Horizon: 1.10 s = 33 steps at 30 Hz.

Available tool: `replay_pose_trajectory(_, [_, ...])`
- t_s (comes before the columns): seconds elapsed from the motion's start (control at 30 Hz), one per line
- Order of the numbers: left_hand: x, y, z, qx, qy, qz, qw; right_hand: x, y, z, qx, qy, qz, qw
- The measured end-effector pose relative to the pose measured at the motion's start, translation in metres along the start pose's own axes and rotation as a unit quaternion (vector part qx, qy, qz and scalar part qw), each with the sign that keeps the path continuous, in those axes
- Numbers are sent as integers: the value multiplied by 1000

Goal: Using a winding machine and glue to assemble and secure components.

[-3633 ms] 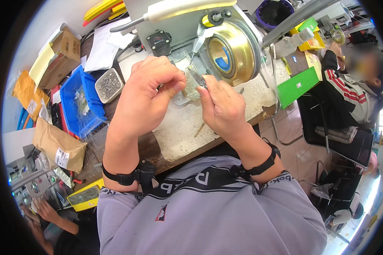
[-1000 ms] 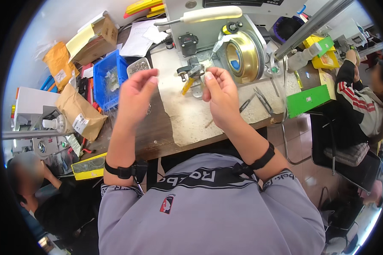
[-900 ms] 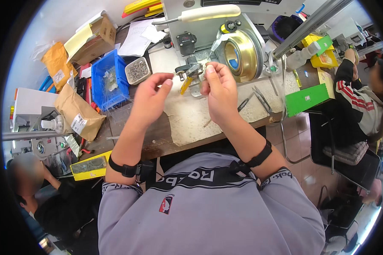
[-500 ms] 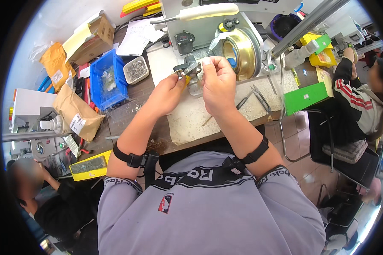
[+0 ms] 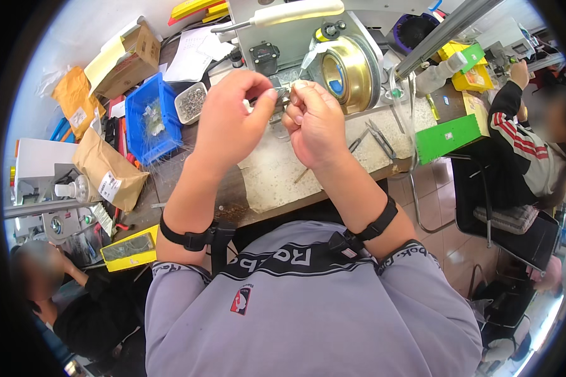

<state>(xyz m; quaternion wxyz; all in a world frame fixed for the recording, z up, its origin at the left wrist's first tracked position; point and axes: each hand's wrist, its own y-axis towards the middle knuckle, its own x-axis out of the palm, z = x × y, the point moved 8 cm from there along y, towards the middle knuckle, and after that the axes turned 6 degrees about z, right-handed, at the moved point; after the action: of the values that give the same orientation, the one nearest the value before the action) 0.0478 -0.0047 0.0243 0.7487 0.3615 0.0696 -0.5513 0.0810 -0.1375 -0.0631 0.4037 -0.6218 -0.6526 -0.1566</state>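
My left hand (image 5: 233,119) is raised over the near side of the bench machine (image 5: 242,31). Its thumb stands apart from the curled fingers, and nothing shows between them. To its right, my right hand (image 5: 317,122) is closed in a pinch; whatever sits at its fingertips is too small to make out. A small dark metal piece (image 5: 282,94) lies between the two hands, partly hidden by them. Just beyond my right hand is a large gold-coloured metal wheel (image 5: 351,81) with a blue patch inside.
A blue bin (image 5: 135,125) and a white dish of small metal parts (image 5: 190,103) stand left, near a brown paper parcel (image 5: 110,169). Tweezers (image 5: 380,139) lie on the pale work mat (image 5: 277,185). A green tray (image 5: 446,137) is right; people sit on both sides.
My left hand has let go of the small metal piece, lifted and shifted left, its thumb coming away from the fingers. My right hand stays pinched, its fingers more curled. The view has shifted slightly.
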Motion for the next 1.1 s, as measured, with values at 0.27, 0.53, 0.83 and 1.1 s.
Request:
replay_pose_trajectory(0.27, [24,9,10,-19,21,-40,999,-3,3,5,3,-7,-27,1000])
replay_pose_trajectory(0.53, [30,-32,48,233,79,63,967,-22,-35,-3,16,8,-45,999])
replay_pose_trajectory(0.83, [42,-47,48,249,-10,146,957,-40,-51,-18,24,7,-64,998])
replay_pose_trajectory(1.1, [53,-52,21,40,-228,94,968,-40,-64,-39,-163,-199,-65,964])
